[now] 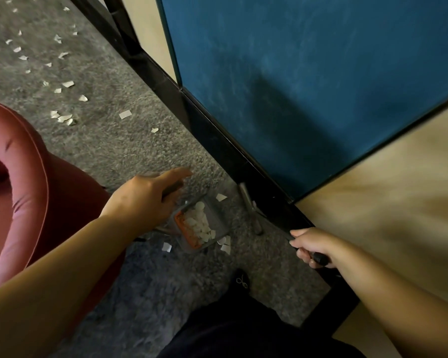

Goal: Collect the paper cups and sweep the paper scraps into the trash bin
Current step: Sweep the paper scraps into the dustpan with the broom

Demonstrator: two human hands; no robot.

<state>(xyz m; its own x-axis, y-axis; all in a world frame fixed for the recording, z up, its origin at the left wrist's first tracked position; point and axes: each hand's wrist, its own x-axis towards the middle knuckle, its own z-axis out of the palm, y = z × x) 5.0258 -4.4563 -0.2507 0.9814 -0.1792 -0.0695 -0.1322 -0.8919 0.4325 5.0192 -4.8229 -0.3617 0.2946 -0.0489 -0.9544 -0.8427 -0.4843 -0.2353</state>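
Nearest the camera, the right hand [312, 248] is clenched around a dark handle [320, 258], most likely the broom's; the brush end is hard to make out against the black frame [217, 140] of the blue partition [295, 86]. The left hand [145, 197] reaches down to the dustpan [201, 224] on the grey carpet [109, 146], its fingers curled around what looks like the pan's handle, though blur hides the exact hold.

The pan already carries a heap of white paper scraps [199, 224], with a few loose ones just beside its lip. These scraps are featherlight and will probably flutter or slide out if the pan tips or jerks, so it should be held by its handle and kept level. Scraps on carpet tend to cling to the pile and may need short, firm strokes.

Farther off, beyond the red chair [23, 177], many more scraps [62, 117] lie scattered. No paper cups or trash bin are in view.
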